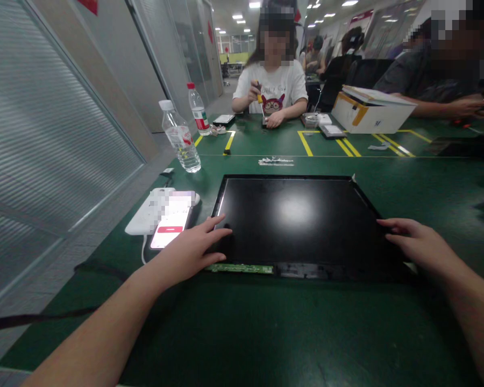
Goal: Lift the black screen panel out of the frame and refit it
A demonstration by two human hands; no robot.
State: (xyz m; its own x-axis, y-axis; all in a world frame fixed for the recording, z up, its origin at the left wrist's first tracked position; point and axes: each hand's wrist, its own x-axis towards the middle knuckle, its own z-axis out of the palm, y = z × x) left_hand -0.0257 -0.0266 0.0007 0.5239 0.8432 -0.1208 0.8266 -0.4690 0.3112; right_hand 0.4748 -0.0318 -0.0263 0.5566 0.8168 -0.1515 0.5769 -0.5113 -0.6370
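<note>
A black display panel (306, 220) lies flat on the green table (290, 328), its glossy face up with a bright reflection near the middle. Along its lower left edge runs a narrow green circuit board (242, 269). My left hand (201, 247) rests at the panel's left edge, fingers spread over the frame. At the right edge, my right hand (415, 239) touches the frame with its fingertips, the fingers apart from the thumb; part of that hand's underside is hidden.
Left of the panel are a lit phone (171, 220), a white device (145, 212) with a cable, and two bottles (183, 145) (199, 113). Across the table a person holds a screwdriver (260, 99). A white box (373, 110) stands at the back right.
</note>
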